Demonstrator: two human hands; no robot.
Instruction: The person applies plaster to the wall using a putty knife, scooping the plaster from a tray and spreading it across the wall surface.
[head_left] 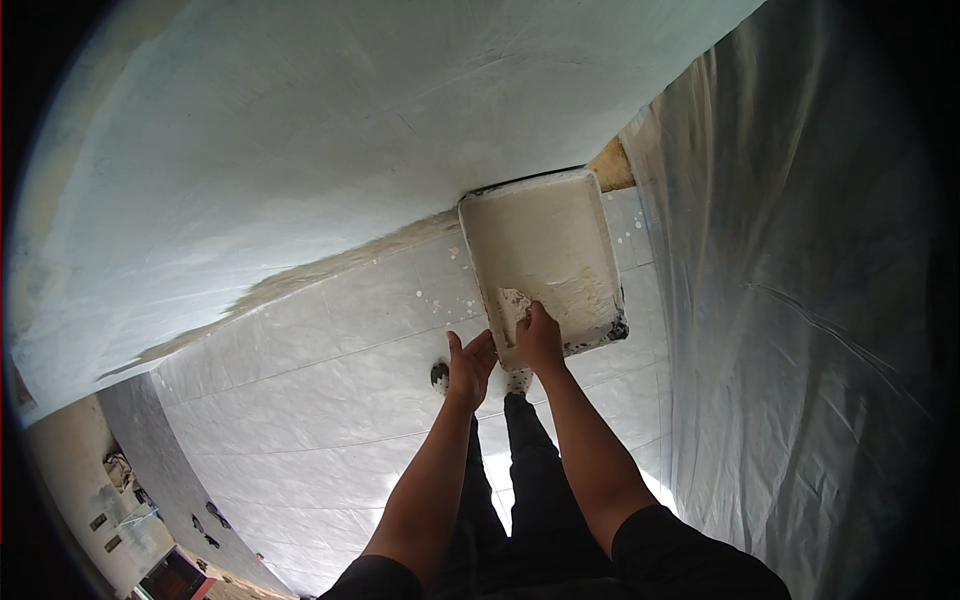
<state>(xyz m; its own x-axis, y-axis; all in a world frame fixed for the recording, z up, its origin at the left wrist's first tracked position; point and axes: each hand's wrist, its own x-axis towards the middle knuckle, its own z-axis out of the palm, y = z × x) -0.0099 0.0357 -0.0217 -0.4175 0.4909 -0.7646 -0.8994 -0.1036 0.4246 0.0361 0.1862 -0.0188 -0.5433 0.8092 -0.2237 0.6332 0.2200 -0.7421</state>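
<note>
Both arms reach forward over a shallow rectangular tray (480, 262), coated inside with off-white paste (540, 235). My right hand (541, 338) is closed over the near part of the tray, around what looks like a putty knife (515, 300). White paste covers its blade, and my fingers hide the handle. Just outside the tray's near left corner, my left hand (470, 368) is open, thumb apart from the fingers, holding nothing. Its fingertips are close to the rim; I cannot tell whether they touch it.
A pale, skim-coated wall (330, 130) rises beyond the tray. Clear plastic sheeting (790, 300) hangs at the right. White spatters (440, 300) dot the grey covered floor (300, 380). My feet stand just below the tray. Small dark items (212, 520) lie far left.
</note>
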